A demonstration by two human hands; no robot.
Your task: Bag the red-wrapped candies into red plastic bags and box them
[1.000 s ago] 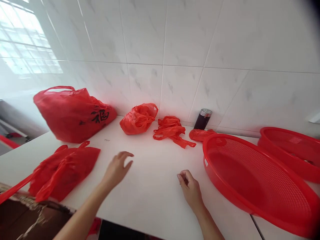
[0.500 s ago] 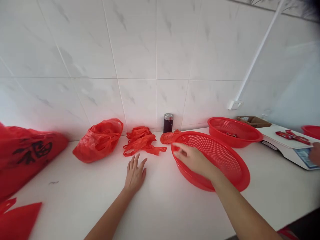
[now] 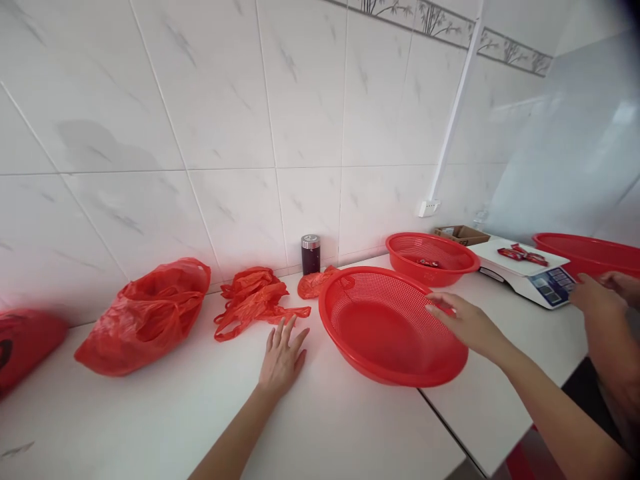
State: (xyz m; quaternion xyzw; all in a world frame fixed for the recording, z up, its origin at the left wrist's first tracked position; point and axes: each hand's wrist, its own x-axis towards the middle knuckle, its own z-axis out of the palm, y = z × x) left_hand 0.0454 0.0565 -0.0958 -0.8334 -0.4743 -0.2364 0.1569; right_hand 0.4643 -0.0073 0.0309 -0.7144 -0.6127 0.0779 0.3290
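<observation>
While your left hand (image 3: 281, 363) is resting palm down on the white table (image 3: 340, 433), its fingers spreading open beside the crumpled red bags (image 3: 255, 300), your right hand (image 3: 465, 323) is reaching over the far right side of the large red basket (image 3: 383, 333). You seem to be in the reaching step, and gripping the rim would be calling for a firmer closing of fingers and thumb. Your right fingers are bending loosely, showing nothing gripped; whether they are touching the rim, you cannot tell. Your right forearm is slanting in from the lower right, the wrist staying nearly straight. The basket is sitting between your hands, nearer the right.
</observation>
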